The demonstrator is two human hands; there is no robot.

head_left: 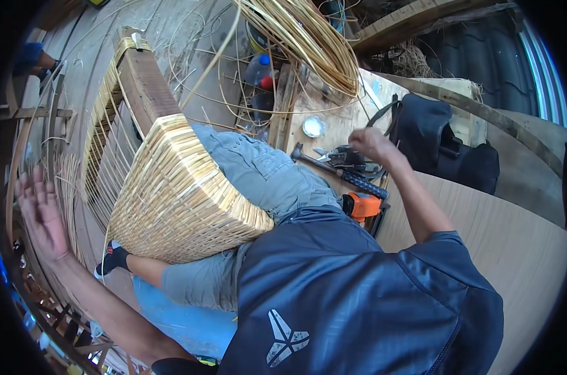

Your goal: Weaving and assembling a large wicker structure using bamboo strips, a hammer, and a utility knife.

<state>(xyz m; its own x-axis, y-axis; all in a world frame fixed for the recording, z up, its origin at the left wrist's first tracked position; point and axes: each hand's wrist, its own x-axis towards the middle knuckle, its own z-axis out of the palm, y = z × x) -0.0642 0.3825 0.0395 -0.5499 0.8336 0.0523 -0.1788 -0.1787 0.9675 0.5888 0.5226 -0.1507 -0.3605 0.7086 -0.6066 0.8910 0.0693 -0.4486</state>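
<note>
A woven rattan piece on a wooden frame (149,90) rests across my lap, its tight pale weave (171,194) nearest my body. Loose parallel strands (111,162) span its far left part. Out to the left, my left hand (42,215) is raised with fingers spread, holding nothing and apart from the weave. My right hand (374,145) is closed above the wooden board on the right; anything inside its curled fingers is hidden. Just below it lie a hammer (352,180) with a dark grip and some dark metal hand tools (343,159).
A big rattan coil (302,40) hangs over the far side, stray strands trailing. A small white round container (313,127) stands on the board (333,112). At right sits a black bag (424,125); an orange tool (363,206) lies by my hip. Bottles (258,69) stand beyond my leg.
</note>
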